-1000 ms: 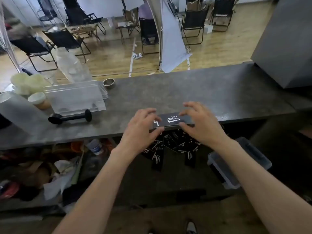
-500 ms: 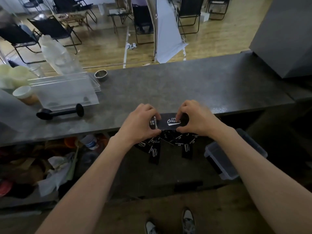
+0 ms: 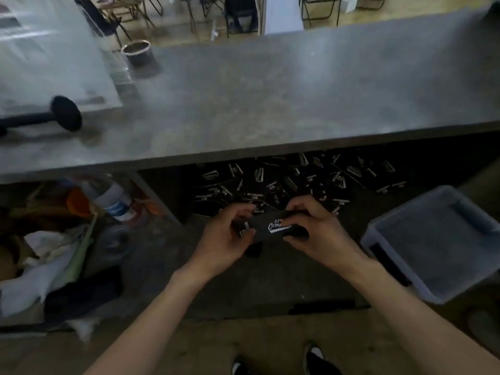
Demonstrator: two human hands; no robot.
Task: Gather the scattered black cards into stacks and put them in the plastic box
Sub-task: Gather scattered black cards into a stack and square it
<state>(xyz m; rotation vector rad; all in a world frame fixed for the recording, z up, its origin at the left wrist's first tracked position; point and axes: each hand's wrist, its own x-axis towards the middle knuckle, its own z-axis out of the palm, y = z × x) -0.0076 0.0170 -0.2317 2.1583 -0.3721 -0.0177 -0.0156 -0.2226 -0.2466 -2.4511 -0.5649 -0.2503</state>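
**Card stack held in both hands, below the tabletop edge**

Left of frame: a black, round-ended tool (image 3: pixel 55 119) lies on the grey, mottled tabletop (image 3: pixel 270 90). Below it sit crumpled cloths (image 3: pixel 51 255) and a plastic bottle (image 3: pixel 115 203).

Centre: the left hand (image 3: pixel 227 239) and right hand (image 3: pixel 316 234) hold a flat, squared stack of black cards (image 3: pixel 266 230) with white lettering, fingers clamped on its short ends. Half a second ago the stack was level with the tabletop's edge; it is now lower, before the shelf (image 3: pixel 167 182). Behind the hands, loose cards (image 3: pixel 286 180) lie scattered there, partly hidden by the tabletop's lip.

Right: the translucent, round-cornered plastic box (image 3: pixel 433 239) stands near, untouched.
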